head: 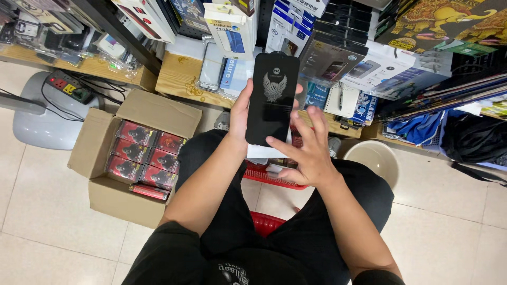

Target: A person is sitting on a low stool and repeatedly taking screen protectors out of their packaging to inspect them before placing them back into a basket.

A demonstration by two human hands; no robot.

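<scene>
Holding a glossy black flat packet point(272, 97), left hand point(240, 113) grip firm; right hand point(309, 150) splayed.

A seated person in black clothes looks down at their own hands. The left hand point(240, 113) holds a flat black packet point(271, 99) upright by its edge; a pale winged emblem shows on its front. The right hand point(306, 150), fingers spread, touches the packet's lower right side. On the tiled floor to the left sits an open cardboard box point(100, 153) filled with small red and black boxes point(141, 157). A red basket point(274, 177) lies beneath the hands.
</scene>
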